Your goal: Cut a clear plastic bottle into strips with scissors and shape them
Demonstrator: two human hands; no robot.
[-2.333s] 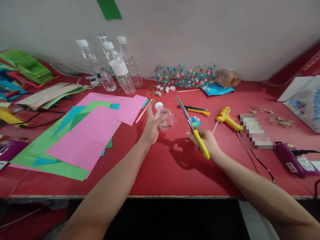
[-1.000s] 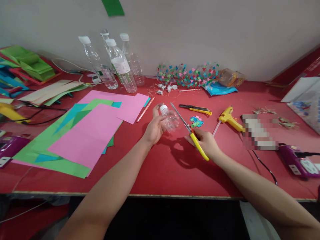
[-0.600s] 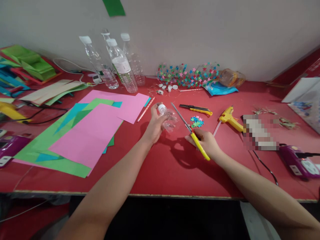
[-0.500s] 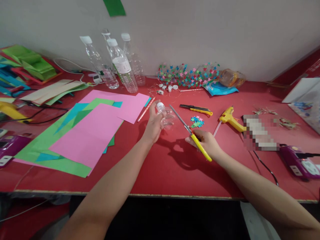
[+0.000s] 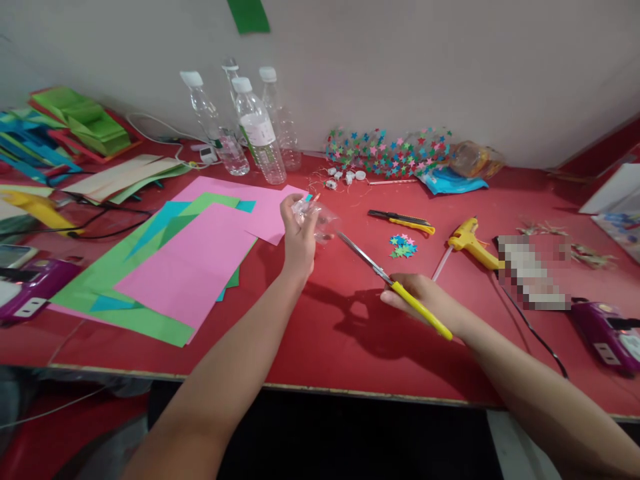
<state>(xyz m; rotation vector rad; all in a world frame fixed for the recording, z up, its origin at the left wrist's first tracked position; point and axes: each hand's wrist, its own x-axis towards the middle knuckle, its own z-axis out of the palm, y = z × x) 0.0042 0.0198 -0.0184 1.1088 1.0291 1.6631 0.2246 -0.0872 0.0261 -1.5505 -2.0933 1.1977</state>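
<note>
My left hand [image 5: 300,233] is closed around a clear plastic bottle piece [image 5: 324,221], held above the table and turned so its far end points right. My right hand [image 5: 417,293] grips a pair of scissors [image 5: 370,259] with yellow handles. The blades reach up and left, their tips at or very close to the lower edge of the plastic. Whether they touch it I cannot tell. Under the left fingers a striped pencil [image 5: 316,198] is mostly hidden. Right of the blades lie a small pile of paper stars [image 5: 403,245] and a yellow utility knife [image 5: 407,223].
Coloured paper sheets [image 5: 185,260] cover the left of the red table [image 5: 320,347]. Several clear bottles [image 5: 263,140] stand by the wall, beside a star-covered plastic tube [image 5: 390,150]. A yellow glue gun [image 5: 470,241] and a purple power strip [image 5: 607,333] lie at the right.
My left hand has turned the bottle piece, so its white cap no longer shows. The scissors have come closer to the plastic. The view has shifted slightly left.
</note>
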